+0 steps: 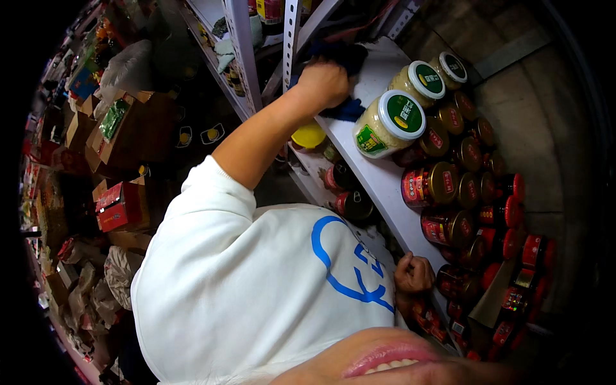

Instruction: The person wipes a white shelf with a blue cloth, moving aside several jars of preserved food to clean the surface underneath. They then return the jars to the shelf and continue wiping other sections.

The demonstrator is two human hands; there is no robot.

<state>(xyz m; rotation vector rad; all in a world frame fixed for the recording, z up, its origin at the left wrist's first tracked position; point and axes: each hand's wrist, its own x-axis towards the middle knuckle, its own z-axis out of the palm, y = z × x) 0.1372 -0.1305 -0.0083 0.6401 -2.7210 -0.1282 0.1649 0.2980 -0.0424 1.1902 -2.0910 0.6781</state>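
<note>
My left hand (323,84) is closed on a dark blue cloth (351,109), which lies bunched on the end of a white metal shelf (380,187). Beside the cloth stand large glass jars with white and green lids; the nearest jar (368,132) holds something pale. At the lower part of the shelf's front edge, my right hand (415,274) has its fingers curled, with nothing visible in it. Its wrist is partly hidden by my white shirt. Several jars with gold lids, such as this jar (430,185), stand between the hands, farther in on the shelf.
Red-lidded jars (514,211) and a cardboard piece (493,293) are at the right. Perforated white uprights (291,43) stand near my left forearm. A lower shelf holds a yellow lid (308,135) and dark cans (353,206). Opened cartons (130,130) and plastic bags lie at the left.
</note>
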